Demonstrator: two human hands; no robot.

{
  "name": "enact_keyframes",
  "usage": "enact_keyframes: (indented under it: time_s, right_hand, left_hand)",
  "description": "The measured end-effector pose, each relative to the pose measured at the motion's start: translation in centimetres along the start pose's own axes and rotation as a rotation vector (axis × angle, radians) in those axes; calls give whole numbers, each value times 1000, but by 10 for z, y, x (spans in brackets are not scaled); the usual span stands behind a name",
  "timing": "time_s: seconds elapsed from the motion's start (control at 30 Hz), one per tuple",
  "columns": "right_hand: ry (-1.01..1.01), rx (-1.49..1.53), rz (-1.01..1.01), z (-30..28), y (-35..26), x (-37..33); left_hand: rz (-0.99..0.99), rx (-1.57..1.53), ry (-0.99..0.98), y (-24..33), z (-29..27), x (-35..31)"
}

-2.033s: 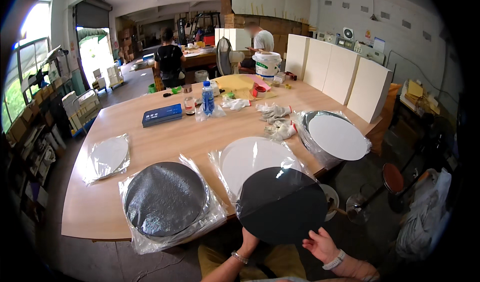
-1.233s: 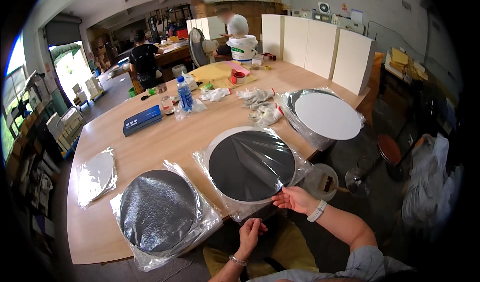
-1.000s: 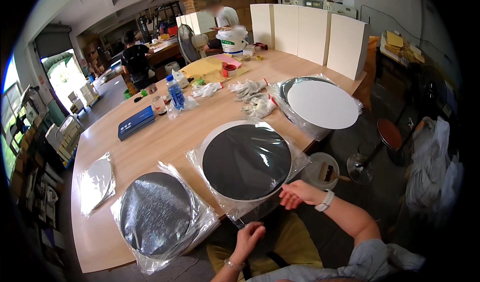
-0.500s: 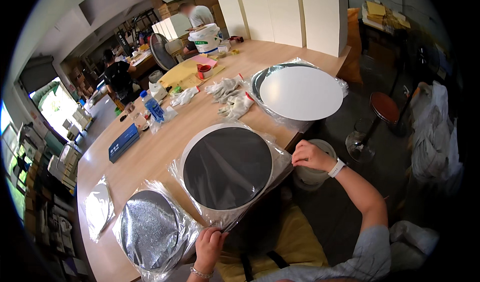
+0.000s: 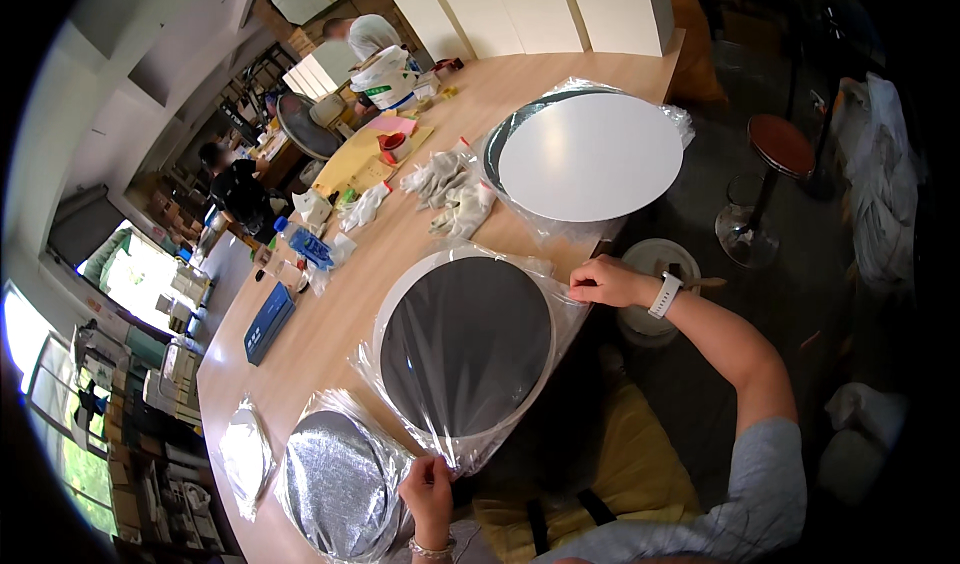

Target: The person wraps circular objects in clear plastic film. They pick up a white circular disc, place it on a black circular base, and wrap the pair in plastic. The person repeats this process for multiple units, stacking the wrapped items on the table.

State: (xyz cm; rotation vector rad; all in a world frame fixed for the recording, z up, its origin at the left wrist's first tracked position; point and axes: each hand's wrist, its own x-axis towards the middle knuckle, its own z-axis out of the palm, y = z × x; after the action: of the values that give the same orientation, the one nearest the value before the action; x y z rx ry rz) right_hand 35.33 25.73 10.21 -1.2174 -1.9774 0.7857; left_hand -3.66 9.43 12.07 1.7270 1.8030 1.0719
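In front of me lies a round dark disc (image 5: 465,349) with a pale rim, covered by a clear plastic film (image 5: 560,292). My right hand (image 5: 608,282), a white watch band on its wrist, pinches the film's edge at the disc's right side. At the lower left corner of the same film, my left hand (image 5: 428,494) is closed on the edge, a bracelet on its wrist. Creases run across the film over the disc. Beside my left hand sits a smaller, silvery film-wrapped disc (image 5: 340,484). Farther back, a white oval board (image 5: 590,159) rests on a plastic-wrapped dark piece.
A small wrapped piece (image 5: 246,456), a blue box (image 5: 270,324), a water bottle (image 5: 304,244) and work gloves (image 5: 455,194) lie on the wooden table (image 5: 340,344). A bucket (image 5: 655,329) stands by my right wrist, a red-topped stool (image 5: 780,146) beyond. Two people work farther back.
The view has tilted and shifted. My right hand still grips the film's right edge and my left its lower left corner; the film over the dark disc shows sharper, straighter creases.
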Motion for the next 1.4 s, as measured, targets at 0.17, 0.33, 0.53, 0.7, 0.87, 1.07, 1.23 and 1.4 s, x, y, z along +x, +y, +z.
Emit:
enact_keyframes:
  time_s: [0.17,0.33,0.53,0.7,0.87,1.07,1.23,1.4]
  right_hand:
    - [137,-191,26,14,4,-2]
    - [247,-252,52,35,16,-8]
    - [310,-283,90,50,10,-5]
    - [567,-409,-236,50,-30,-22]
    - [-24,-528,-480,87,-45,-43]
    - [814,1036,49,4,-26,-63]
    - [647,1232,404,-87,0,-33]
    - [714,909,384,-119,27,-33]
  left_hand:
    - [-86,124,-41,-12,14,4]
    - [-35,316,-38,-10,26,7]
    - [-134,367,-5,-3,29,8]
    - [31,623,32,10,19,1]
    - [389,607,-318,41,53,4]
    - [441,419,-216,11,58,-1]
    - [648,175,-14,12,2,-29]
    - [356,362,384,-25,-103,-47]
